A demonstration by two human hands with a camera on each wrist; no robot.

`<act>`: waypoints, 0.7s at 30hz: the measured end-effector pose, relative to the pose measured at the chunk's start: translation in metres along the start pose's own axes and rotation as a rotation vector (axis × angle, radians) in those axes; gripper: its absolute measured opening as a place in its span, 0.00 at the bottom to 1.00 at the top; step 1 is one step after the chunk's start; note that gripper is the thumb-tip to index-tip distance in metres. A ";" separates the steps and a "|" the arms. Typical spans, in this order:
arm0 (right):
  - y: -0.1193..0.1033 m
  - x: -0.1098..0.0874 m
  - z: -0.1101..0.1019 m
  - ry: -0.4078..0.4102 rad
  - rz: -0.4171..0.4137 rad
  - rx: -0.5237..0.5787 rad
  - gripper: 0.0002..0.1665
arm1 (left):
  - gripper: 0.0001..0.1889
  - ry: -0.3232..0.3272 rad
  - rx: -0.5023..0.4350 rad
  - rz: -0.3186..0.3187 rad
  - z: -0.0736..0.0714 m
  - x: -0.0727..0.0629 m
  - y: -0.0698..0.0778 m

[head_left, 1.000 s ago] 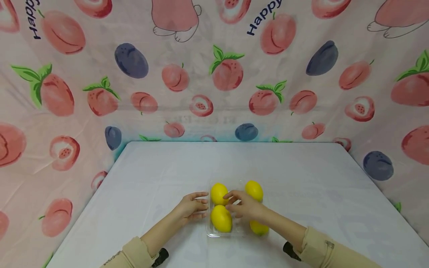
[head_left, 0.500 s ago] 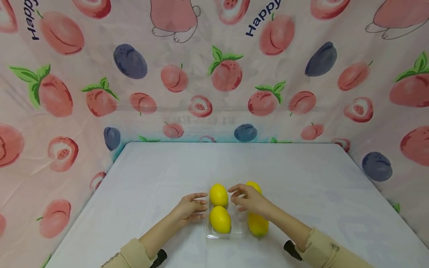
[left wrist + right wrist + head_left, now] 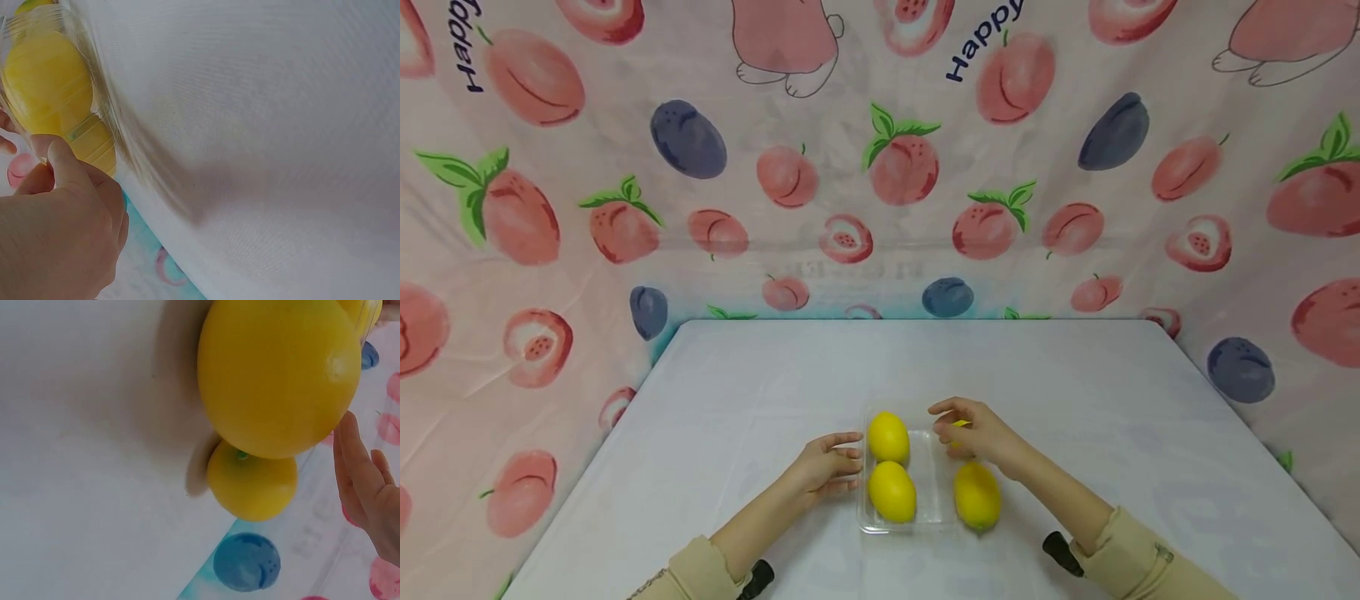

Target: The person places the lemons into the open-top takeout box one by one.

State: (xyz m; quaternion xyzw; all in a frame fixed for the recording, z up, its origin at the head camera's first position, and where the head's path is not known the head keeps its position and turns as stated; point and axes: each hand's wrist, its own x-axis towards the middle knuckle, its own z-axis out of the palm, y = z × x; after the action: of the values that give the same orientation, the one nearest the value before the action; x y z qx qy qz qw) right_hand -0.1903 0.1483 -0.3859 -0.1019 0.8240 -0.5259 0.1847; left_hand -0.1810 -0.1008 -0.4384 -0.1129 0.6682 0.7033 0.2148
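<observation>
Two yellow lemons point(image 3: 888, 437) stand one behind the other in the left half of a clear plastic container point(image 3: 934, 500). My left hand point(image 3: 823, 468) is at the container's left wall, fingers and thumb apart, the tips at its edge. To the right of the container, on the table, lie a near lemon point(image 3: 977, 497) and a far lemon point(image 3: 252, 487). Above the far one hovers my right hand point(image 3: 981, 433), hiding most of it in the head view. The right wrist view shows the fingers point(image 3: 359, 459) fairly straight and apart from that lemon.
A white cloth covers the table point(image 3: 760, 375). Behind and beside it hangs a fruit-print curtain point(image 3: 850, 167). Dark wrist cameras point(image 3: 1062, 554) sit under both sleeves.
My right hand has moved right and away from over the container to the far lemon on the table. The left hand has stayed at the container's left wall.
</observation>
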 end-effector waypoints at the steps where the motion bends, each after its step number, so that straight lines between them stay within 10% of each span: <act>1: 0.001 0.000 -0.001 -0.005 -0.006 0.000 0.21 | 0.24 0.000 -0.002 0.000 0.000 0.000 0.000; 21: 0.015 0.008 -0.034 0.059 0.017 0.018 0.25 | 0.24 -0.015 0.006 0.002 -0.001 -0.002 0.001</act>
State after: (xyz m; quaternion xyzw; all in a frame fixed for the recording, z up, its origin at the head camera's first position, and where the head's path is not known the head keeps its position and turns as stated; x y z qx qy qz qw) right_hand -0.2118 0.1802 -0.3882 -0.0777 0.8250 -0.5346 0.1658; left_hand -0.1797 -0.1024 -0.4364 -0.1062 0.6688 0.7023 0.2197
